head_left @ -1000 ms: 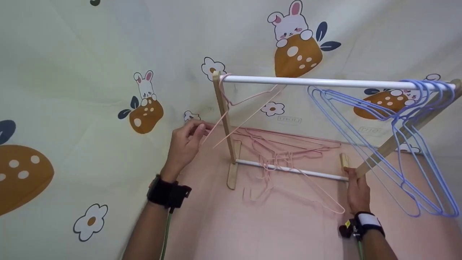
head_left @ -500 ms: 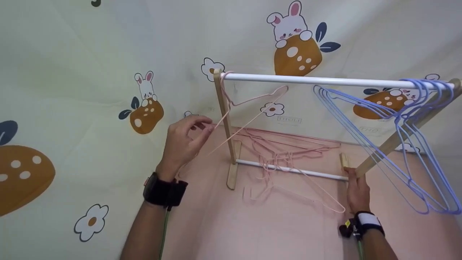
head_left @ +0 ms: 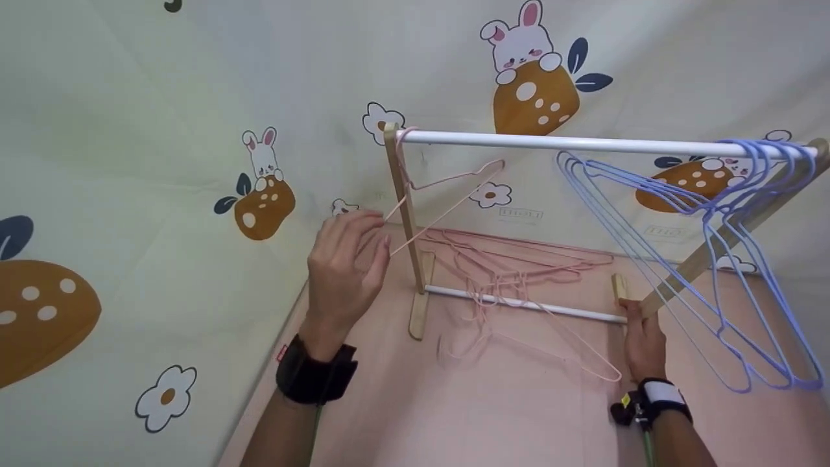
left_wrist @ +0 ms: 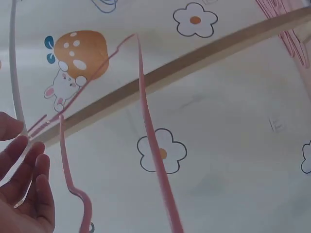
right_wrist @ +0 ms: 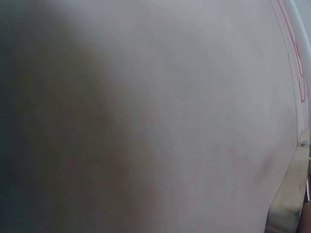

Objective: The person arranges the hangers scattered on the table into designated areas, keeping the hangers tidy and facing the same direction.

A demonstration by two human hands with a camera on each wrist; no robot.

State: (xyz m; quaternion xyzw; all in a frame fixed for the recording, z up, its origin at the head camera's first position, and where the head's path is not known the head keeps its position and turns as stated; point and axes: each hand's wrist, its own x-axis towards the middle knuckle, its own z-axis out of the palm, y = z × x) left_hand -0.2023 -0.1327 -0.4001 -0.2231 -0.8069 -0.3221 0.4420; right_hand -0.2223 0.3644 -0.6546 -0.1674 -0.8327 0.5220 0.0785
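Note:
A wooden clothes rack has a white top rod (head_left: 557, 143) and a left post (head_left: 403, 207). Hooked over the rod's left end is a pink hanger (head_left: 447, 179), which also crosses the left wrist view. Beside its near arm is my left hand (head_left: 343, 266), thumb and fingers apart; contact with the hanger is unclear. In the left wrist view that hand (left_wrist: 24, 189) has loosely bent fingers with nothing pinched between them. My right hand (head_left: 644, 347) grips the rack's base at the lower right; the right wrist view shows the wooden foot (right_wrist: 289, 194) at its edge.
Several blue hangers (head_left: 687, 201) hang at the rod's right end. More pink hangers (head_left: 512, 279) lie tangled on the pink floor (head_left: 493, 415) around the white lower bar (head_left: 564, 311). A printed cloth wall (head_left: 162, 259) stands behind and to the left.
My left thumb and fingers have come apart from the pink hanger's near arm, and the hand has shifted slightly right. The hanger has swung a little. My right hand stays put.

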